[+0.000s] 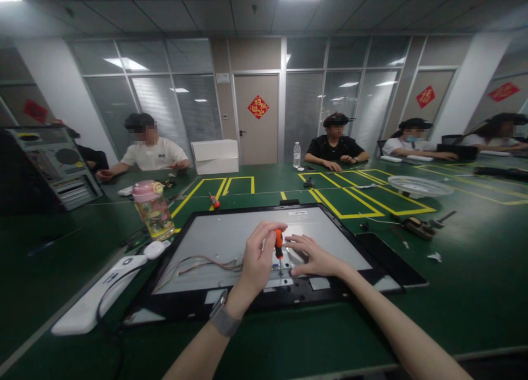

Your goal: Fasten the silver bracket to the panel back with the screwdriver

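A flat display panel [231, 226] with a black frame and grey metal back lies on the green table in front of me. My left hand [259, 253], wearing a watch [225, 314], is closed around an orange and black screwdriver [279, 244]. Its shaft points down at the lower middle of the panel, beside a small metal bracket. What the tip touches is too small to make out. My right hand [313, 257] rests just right of the screwdriver, fingers spread, by the bracket. Thin wires [206, 262] run leftward over the panel from behind my left hand.
Left of the panel are a white power strip [99, 295] with a black cable and a pink-lidded bottle [152, 210]. A dark flat slab [390, 259] and a wired tool [421, 226] lie to the right. A computer case [53, 165] stands far left. Several people sit across the table.
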Tool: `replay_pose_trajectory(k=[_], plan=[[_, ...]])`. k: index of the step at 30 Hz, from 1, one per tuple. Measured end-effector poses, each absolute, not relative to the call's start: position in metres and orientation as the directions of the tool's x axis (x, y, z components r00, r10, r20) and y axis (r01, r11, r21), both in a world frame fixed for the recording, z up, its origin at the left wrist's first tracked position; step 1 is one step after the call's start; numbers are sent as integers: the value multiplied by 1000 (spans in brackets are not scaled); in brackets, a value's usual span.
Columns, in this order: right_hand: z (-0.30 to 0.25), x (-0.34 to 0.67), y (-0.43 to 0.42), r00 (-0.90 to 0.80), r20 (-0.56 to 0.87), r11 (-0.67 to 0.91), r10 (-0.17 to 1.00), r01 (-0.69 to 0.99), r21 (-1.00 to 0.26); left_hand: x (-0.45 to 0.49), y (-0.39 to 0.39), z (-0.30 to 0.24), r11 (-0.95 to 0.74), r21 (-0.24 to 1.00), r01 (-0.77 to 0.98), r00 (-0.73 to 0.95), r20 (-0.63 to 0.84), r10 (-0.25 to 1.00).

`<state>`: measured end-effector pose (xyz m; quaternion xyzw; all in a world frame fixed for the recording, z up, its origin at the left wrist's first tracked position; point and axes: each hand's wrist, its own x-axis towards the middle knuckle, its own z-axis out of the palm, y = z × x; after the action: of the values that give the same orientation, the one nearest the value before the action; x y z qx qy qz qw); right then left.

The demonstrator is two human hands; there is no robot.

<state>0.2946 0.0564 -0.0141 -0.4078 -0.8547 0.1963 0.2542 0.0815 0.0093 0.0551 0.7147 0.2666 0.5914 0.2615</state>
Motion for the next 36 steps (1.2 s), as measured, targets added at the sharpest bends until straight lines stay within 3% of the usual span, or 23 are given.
replay_pose_trajectory(k=[4,10,16,21,26,36], plan=[[-15,295,56,-545,282,599,789,583,-550,83,13,55,-705,704,86,99,698,709],[-11,294,54,-554,237,583,798,610,-537,78,15,61,-620,784,-8,141,615,776],[-10,294,54,-558,228,580,798,607,-543,73,22,59,-626,778,47,65,623,779],[-11,294,54,-541,244,572,805,597,-563,70,25,61,-602,798,-10,85,601,795],[-5,292,50,-543,156,530,825,648,-547,70,27,60,-624,781,38,68,621,781],[-3,291,49,-542,128,516,831,662,-544,58,26,69,-489,870,-61,318,482,817]])
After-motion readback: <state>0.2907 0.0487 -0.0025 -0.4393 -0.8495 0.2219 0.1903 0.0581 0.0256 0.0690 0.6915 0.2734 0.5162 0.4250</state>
